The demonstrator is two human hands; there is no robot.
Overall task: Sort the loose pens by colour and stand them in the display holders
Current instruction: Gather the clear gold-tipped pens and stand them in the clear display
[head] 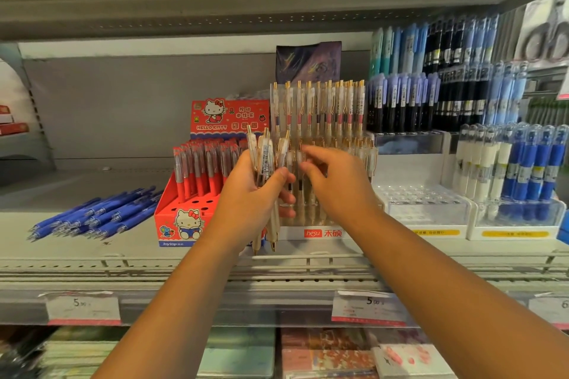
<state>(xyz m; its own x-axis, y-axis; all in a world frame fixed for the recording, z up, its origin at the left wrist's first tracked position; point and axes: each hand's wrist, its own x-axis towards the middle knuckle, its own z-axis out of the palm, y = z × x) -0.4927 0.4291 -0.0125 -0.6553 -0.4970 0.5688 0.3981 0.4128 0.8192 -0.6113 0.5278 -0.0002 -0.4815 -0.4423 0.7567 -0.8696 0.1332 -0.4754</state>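
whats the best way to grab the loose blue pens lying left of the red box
Take the blue pens across the middle of their barrels, coming from above at the front of the shelf. They lie flat and roughly parallel, slanting toward the red box, which blocks their far ends. The left hand grips white pens, so use the right hand.

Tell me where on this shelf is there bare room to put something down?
Bare shelf lies behind the loose blue pens, left of the red box. The clear holder has empty front rows. The racks further right are packed with pens.
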